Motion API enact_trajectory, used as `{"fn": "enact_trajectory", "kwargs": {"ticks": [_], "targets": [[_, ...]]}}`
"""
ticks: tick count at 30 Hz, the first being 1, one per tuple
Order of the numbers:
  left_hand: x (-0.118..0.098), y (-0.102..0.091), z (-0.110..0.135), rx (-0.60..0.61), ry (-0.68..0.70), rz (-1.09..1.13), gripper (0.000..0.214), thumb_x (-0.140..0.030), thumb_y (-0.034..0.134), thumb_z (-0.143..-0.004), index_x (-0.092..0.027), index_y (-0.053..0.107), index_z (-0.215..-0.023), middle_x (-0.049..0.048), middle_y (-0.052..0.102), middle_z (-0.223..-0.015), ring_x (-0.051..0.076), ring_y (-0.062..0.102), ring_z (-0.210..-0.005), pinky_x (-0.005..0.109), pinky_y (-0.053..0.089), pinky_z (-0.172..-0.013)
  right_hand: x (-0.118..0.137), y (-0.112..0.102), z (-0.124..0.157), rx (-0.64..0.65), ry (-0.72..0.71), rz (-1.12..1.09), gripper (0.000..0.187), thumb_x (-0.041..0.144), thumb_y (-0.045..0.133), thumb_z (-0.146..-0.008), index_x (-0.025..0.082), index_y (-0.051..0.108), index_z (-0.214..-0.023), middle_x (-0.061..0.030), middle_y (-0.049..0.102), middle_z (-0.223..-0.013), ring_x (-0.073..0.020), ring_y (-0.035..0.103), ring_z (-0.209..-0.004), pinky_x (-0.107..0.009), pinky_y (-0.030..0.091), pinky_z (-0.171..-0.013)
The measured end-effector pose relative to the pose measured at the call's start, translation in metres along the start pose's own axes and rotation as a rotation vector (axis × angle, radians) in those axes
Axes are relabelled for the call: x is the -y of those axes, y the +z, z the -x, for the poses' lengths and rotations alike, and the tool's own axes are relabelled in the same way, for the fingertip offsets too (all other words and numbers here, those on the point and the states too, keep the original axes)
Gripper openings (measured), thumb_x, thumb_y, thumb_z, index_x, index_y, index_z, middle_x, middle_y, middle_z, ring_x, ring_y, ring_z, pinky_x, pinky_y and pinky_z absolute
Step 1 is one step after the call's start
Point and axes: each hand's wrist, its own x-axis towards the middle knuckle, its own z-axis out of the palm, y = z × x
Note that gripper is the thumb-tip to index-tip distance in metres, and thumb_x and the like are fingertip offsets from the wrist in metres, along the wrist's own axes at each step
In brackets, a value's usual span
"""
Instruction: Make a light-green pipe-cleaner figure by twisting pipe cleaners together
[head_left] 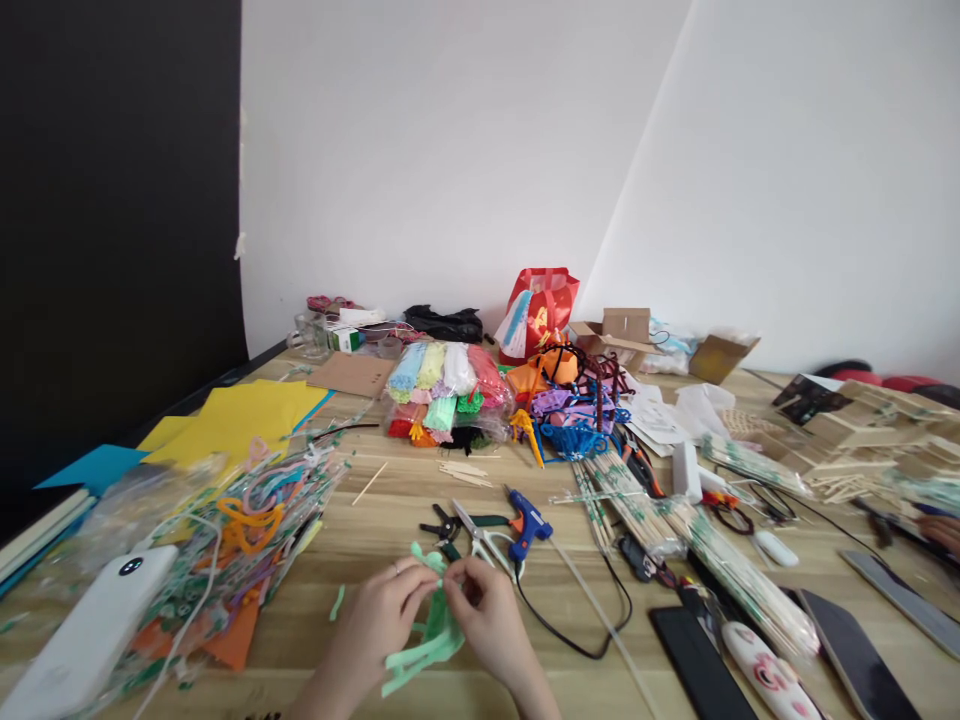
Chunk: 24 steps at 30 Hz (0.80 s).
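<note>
My left hand and my right hand meet near the front edge of the table. Both are closed in a pinch on a light green pipe cleaner piece, bent into loops, with strands hanging below the fingers. Its exact shape is partly hidden by my hands. Just beyond them lie white-handled scissors, dark pliers and a blue glue gun. A short green scrap rests left of my left hand.
Left are a white power bank, bagged craft strips and yellow sheets. Bundled pipe cleaners sit at the back. Right are wooden sticks, a black phone and another person's hand. The glue gun's cord loops nearby.
</note>
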Motion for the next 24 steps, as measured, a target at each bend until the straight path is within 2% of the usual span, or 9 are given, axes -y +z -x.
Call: {"fn": "enact_trajectory", "kwargs": {"ticks": [5, 7, 13, 17, 24], "targets": [[-0.001, 0.004, -0.003, 0.005, -0.212, 0.513, 0.020, -0.035, 0.060, -0.074, -0.019, 0.069, -0.080, 0.0047, 0.068, -0.075, 0.017, 0.062, -0.065, 0.024, 0.051, -0.060, 0.002, -0.001, 0.000, 0.059, 0.029, -0.264, 0.024, 0.038, 0.057, -0.078, 0.014, 0.058, -0.075, 0.0017, 0.051, -0.060, -0.0090, 0.040, -0.052, -0.020, 0.032, -0.049], [0.001, 0.008, -0.004, 0.005, -0.266, 0.633, 0.023, -0.037, 0.063, -0.071, -0.016, 0.069, -0.078, 0.0039, 0.066, -0.068, 0.015, 0.060, -0.060, 0.023, 0.049, -0.055, 0.002, 0.000, 0.000, 0.079, 0.040, -0.329, 0.027, 0.042, 0.058, -0.077, 0.014, 0.058, -0.077, 0.0012, 0.052, -0.060, -0.0088, 0.041, -0.052, -0.020, 0.032, -0.048], [-0.001, 0.011, -0.010, -0.066, -0.310, 0.666, 0.027, -0.041, 0.066, -0.068, -0.014, 0.066, -0.071, 0.0015, 0.061, -0.062, 0.013, 0.055, -0.057, 0.020, 0.044, -0.051, 0.000, 0.002, -0.001, 0.059, 0.088, -0.341, 0.039, 0.051, 0.060, -0.073, 0.013, 0.061, -0.080, 0.0023, 0.054, -0.056, -0.0058, 0.040, -0.041, -0.017, 0.030, -0.038], [-0.007, 0.004, -0.019, -0.081, -0.285, 0.641, 0.029, -0.041, 0.063, -0.071, -0.014, 0.068, -0.079, 0.0029, 0.062, -0.066, 0.015, 0.057, -0.063, 0.023, 0.047, -0.057, 0.003, 0.001, -0.005, 0.058, 0.148, -0.349, 0.047, 0.057, 0.060, -0.071, 0.012, 0.063, -0.085, 0.0047, 0.050, -0.044, -0.0069, 0.042, -0.032, -0.018, 0.031, -0.032], [-0.007, 0.006, -0.024, -0.095, -0.322, 0.771, 0.029, -0.037, 0.065, -0.071, -0.013, 0.070, -0.087, 0.0030, 0.065, -0.068, 0.014, 0.057, -0.064, 0.024, 0.046, -0.060, 0.020, -0.004, -0.010, 0.003, 0.126, -0.429, 0.042, 0.055, 0.062, -0.069, 0.014, 0.062, -0.076, 0.0056, 0.048, -0.042, -0.0057, 0.039, -0.029, -0.018, 0.029, -0.030]]}}
